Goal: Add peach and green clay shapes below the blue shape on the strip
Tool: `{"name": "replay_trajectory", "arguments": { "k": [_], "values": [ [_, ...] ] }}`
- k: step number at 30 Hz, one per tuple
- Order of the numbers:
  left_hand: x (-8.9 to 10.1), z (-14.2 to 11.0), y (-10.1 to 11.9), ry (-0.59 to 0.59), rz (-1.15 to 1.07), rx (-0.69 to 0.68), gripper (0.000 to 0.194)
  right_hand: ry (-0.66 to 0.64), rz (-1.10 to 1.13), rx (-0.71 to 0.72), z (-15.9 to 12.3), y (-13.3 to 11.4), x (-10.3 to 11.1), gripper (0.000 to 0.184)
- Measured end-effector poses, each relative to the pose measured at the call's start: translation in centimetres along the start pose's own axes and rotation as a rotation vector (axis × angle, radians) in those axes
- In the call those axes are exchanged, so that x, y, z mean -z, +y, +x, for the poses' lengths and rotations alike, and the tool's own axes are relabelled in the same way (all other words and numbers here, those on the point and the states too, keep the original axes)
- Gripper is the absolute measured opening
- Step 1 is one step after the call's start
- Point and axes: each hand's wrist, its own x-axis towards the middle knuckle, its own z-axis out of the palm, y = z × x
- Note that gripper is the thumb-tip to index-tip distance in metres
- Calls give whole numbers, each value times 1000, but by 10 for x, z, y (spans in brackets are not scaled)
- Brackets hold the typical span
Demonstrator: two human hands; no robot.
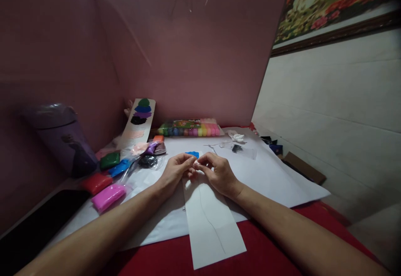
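Note:
My left hand (176, 170) and my right hand (216, 171) meet fingertip to fingertip over a white paper strip (213, 226) with a pencil line on it. Both are pinched around a small pale piece that I cannot make out. A blue lump of clay (192, 154) lies just beyond the fingertips. The strip rests on a large white sheet (275, 175) over a red table cover (269, 255).
Bagged clay lies at the left: pink (108, 196), red (96, 182), green (110, 159), blue (120, 168). A card with clay shapes (138, 121) leans on the pink screen (194, 59). A multicolour clay pack (190, 128), a purple cup (62, 140), a dark phone (37, 226) and white scraps (236, 136) are about.

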Motion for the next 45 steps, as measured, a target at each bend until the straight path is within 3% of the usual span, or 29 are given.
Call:
{"name": "replay_trajectory", "arguments": {
  "k": [23,27,36,45],
  "values": [
    [0,1,0,3,24,-8,30,-4,-12,16,0,2,0,5],
    [1,1,-1,6,26,-29,27,-17,10,-10,-1,4,-1,12],
    [0,0,-2,-14,61,-21,31,-10,-31,19,-1,1,0,5],
    [1,1,-2,58,36,-45,30,18,-32,-39,-2,0,0,9]
  ]
}}
